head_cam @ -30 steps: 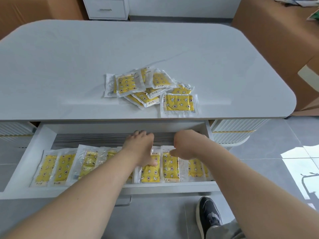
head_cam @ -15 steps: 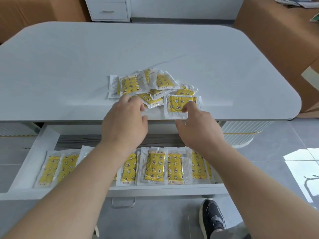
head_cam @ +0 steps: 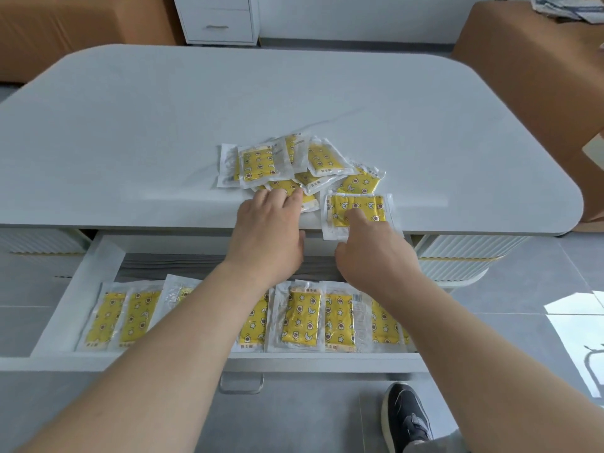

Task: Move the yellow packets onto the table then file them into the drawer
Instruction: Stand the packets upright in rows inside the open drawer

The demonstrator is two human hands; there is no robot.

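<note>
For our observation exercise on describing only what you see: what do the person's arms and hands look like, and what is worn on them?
The left arm and right arm are bare to the frame edge, with no sleeves in view. The left hand and right hand are ungloved. No watch, bracelet or ring shows on the wrists or fingers.

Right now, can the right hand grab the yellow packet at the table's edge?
Probably yes. The right hand has its fingers on that packet; it hangs a little over the table edge, above the open drawer, and nothing lies on it.
</note>
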